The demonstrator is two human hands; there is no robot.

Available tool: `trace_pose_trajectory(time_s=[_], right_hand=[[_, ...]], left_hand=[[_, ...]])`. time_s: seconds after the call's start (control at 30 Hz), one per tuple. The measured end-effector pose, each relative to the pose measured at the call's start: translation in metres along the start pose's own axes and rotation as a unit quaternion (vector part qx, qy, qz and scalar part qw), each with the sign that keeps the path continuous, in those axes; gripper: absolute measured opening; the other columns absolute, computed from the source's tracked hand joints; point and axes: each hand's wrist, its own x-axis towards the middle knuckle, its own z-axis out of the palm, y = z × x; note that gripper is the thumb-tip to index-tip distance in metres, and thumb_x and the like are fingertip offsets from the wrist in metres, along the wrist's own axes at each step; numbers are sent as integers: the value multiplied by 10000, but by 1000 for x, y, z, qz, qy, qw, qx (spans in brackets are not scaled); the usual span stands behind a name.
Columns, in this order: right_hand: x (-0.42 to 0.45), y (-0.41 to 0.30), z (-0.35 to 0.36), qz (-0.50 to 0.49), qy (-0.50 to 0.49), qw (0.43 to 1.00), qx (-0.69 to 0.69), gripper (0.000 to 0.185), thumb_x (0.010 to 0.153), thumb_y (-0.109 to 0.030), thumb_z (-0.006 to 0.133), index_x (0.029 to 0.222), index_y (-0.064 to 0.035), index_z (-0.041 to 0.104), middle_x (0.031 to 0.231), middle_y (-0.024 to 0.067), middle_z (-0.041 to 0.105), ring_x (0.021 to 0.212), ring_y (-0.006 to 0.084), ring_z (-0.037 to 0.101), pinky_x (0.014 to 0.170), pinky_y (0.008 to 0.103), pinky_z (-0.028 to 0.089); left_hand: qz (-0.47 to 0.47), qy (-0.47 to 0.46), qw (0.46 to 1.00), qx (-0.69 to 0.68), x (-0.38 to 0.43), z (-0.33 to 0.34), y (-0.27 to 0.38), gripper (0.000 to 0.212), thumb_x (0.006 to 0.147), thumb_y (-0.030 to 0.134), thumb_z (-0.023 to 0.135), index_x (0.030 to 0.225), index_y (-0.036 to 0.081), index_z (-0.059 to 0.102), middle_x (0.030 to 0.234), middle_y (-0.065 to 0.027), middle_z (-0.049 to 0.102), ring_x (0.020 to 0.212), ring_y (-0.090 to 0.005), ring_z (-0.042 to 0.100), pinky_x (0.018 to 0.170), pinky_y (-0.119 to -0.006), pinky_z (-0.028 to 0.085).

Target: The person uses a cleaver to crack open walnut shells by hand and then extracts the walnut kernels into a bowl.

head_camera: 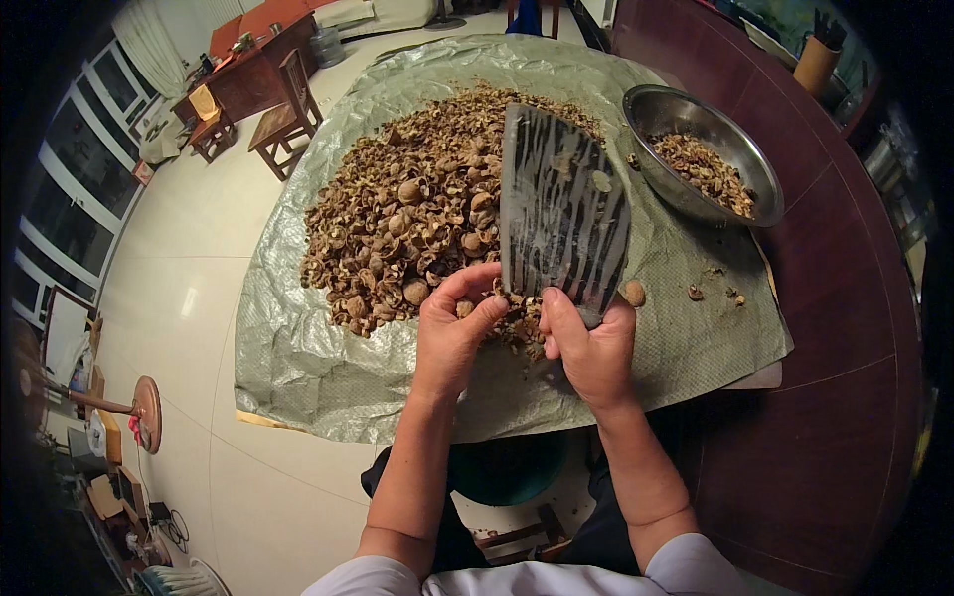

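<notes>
My right hand grips a broad, dark kitchen cleaver at its near end. Its blade stands up in front of me, streaked with pale marks and residue. Beside the blade's lower left corner is my left hand, thumb and index finger curved towards each other. A walnut piece shows in that gap; whether the fingers hold it I cannot tell. Beyond both hands spreads a heap of cracked walnut shells, with rounder walnuts among them such as one walnut. Another walnut lies just right of my right hand.
A woven plastic sheet covers much of the dark red table. At the right, a steel bowl holds walnut kernels. Shell bits lie below it. A green basin sits under the table edge between my legs.
</notes>
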Motion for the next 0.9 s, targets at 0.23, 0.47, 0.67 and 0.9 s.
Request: trace_pose_trajectory(time_s=[0.23,0.47,0.67,0.9], right_hand=[[5,6,-14,-89,95,980,-151,116,788,-56,599,883,12,597,736,71,632,622,145,591,562,276,459],[8,-13,-17,-53,86,994,-44,107,849,-71,544,755,-20,538,606,20,535,430,60,459,391,199,371],[10,-12,-21,-41,92,995,-8,80,834,-73,560,783,-13,547,601,20,538,422,62,462,385,200,373],[6,-13,-16,-26,64,997,-30,76,827,-71,567,791,-6,553,601,17,549,436,59,474,390,204,375]], left_hand=[[-3,-90,985,145,0,-8,16,268,753,103,668,998,8,617,933,-56,634,866,-114,564,786,-263,446],[-84,-584,803,81,-7,-23,41,330,786,199,665,1029,-17,612,963,-135,628,867,-220,601,754,-304,456],[-135,-432,891,43,-7,-21,37,473,750,328,690,1074,-3,594,841,-58,612,715,-125,553,608,-221,423],[-194,-29,929,-314,1,2,4,486,782,31,479,1257,-23,388,1136,-111,520,979,-198,556,724,-237,495]])
